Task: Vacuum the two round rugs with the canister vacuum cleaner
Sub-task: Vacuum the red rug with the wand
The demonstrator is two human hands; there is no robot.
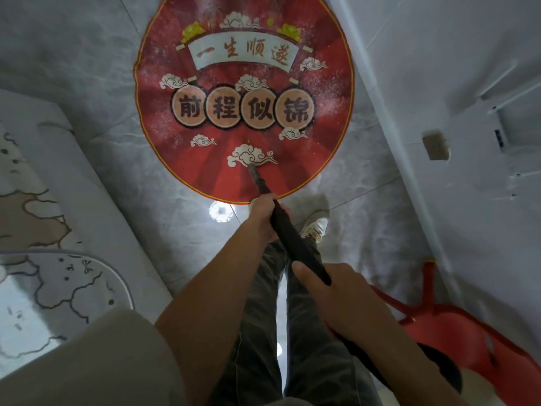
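The dark vacuum wand (294,246) slants down to a round red rug with printed characters and white clouds (328,112) lying on the grey marbled tile floor (111,159). Its narrow tip touches a white cloud near the rug's near edge. The left hand (262,218) has its grip closed round the wand's middle. The right hand (339,297) has its grip closed on the upper end, thumb on top, fingers hidden beneath. Behind that forearm the dark tube is mostly covered. A pale round rug with cloud outlines (58,294) lies at the left, cut off by the frame edge. A red plastic chair (456,332) is partly out of view.
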